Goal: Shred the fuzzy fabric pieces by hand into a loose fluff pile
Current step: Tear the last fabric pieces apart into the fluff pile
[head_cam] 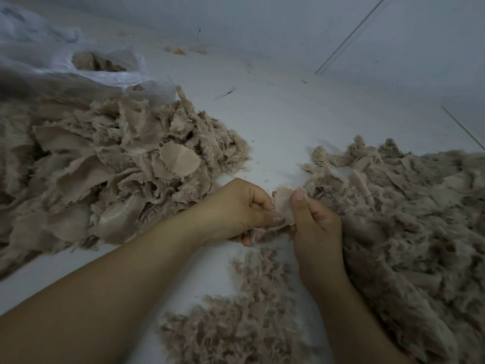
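- Two hands meet on one small fabric scrap (284,203), held just above the white floor (275,122). I take the scrap as landmark for everything below.
- Left hand (236,211): fingers curled, thumb pressed on the scrap's left edge. Right hand (315,227): thumb up along the scrap's right edge, fingers curled behind. Both pinch the same piece, hands nearly touching.
- Left of the scrap: heap of unshredded pieces (105,166), larger flat-backed patches with fuzzy edges, well within reach.
- Right of the scrap and running toward the viewer: shredded fluff pile (406,232), finer and looser. A thinner patch of fluff (249,311) lies below the scrap, between the forearms.
- Far left of the scrap, behind the heap: clear plastic bag (78,61) with more tan material inside.
- Step in hand, as judged: tearing one piece, grip set, pull not visibly begun.
- Next move calls for pulling the hands apart across the weave, then dropping the shreds rightward onto the fluff pile.
- Progress estimate: roughly midway; the heap is sizeable.
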